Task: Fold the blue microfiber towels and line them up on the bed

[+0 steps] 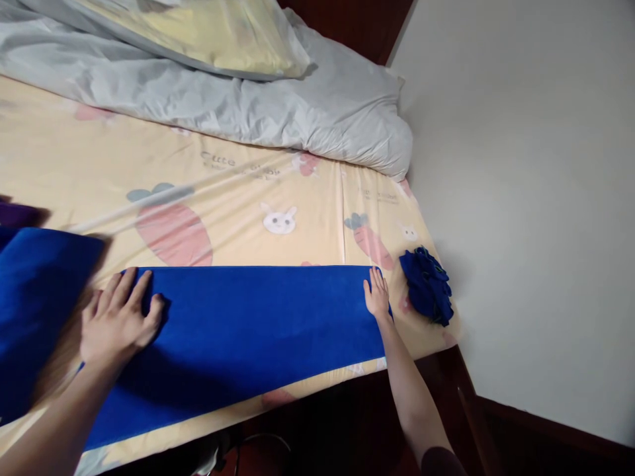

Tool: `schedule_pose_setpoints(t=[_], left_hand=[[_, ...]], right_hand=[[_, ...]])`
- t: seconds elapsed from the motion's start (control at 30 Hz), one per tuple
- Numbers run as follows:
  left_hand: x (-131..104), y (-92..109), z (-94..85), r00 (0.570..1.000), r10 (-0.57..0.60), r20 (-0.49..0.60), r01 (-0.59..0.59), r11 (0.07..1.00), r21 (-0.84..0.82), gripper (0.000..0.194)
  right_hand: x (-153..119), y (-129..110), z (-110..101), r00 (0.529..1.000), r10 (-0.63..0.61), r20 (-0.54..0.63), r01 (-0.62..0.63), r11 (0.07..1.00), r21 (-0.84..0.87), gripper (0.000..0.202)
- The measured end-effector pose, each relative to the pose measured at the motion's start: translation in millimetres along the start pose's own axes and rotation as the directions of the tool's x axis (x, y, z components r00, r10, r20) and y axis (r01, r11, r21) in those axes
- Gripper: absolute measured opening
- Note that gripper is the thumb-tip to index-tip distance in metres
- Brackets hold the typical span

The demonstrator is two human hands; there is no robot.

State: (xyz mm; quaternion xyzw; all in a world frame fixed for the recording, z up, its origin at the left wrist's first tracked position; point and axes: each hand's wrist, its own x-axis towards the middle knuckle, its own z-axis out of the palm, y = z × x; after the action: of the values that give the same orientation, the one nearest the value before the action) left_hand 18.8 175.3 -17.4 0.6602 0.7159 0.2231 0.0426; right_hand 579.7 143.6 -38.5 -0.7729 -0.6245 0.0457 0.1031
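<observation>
A long blue cloth (258,317) lies flat along the near edge of the bed. My left hand (119,317) rests on its left end, palm down with the fingers spread. At the far right end, my right hand (378,295) lies flat on the cloth near its upper corner, fingers stretched out. Both hands press on the fabric without gripping it. Left of my left hand is another blue cloth (44,297), partly cut off by the frame.
A crumpled dark blue cloth (427,285) sits at the bed's right corner, beside the white wall (526,198). A grey quilt (347,109) and a yellow pillow (233,39) lie across the back. The patterned sheet (238,205) shows wrinkles. Something purple (20,214) appears at the left edge.
</observation>
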Motion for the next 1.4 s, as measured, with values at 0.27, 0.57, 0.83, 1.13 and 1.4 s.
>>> schedule_pose_setpoints(t=[0.27,0.57,0.83,1.13,1.4], left_hand=[[2,-1,-3.4,0.999,-0.007,0.054,0.006,1.000,0.021,0.067],[2,-3,-1.5,0.998,0.014,0.062,-0.017,0.998,0.059,0.064],[-22,-7,-4.9,0.991,0.071,0.116,-0.086,0.989,0.123,0.064],[-182,-44,-48.3,0.972,0.203,0.116,-0.214,0.974,0.082,0.065],[-245,-76,-54.3,0.940,0.332,0.070,-0.337,0.939,0.072,0.058]], right_hand=[[5,4,4,0.999,0.041,-0.022,-0.042,0.996,-0.076,0.061],[-132,35,-15,0.997,-0.073,0.000,0.073,0.993,-0.098,0.059],[-185,60,-20,0.999,0.003,-0.041,-0.007,0.994,-0.108,0.058],[-188,53,-36,0.969,0.245,-0.038,-0.232,0.949,0.212,0.074],[-305,-66,-23,0.849,0.498,0.177,-0.356,0.291,0.888,0.086]])
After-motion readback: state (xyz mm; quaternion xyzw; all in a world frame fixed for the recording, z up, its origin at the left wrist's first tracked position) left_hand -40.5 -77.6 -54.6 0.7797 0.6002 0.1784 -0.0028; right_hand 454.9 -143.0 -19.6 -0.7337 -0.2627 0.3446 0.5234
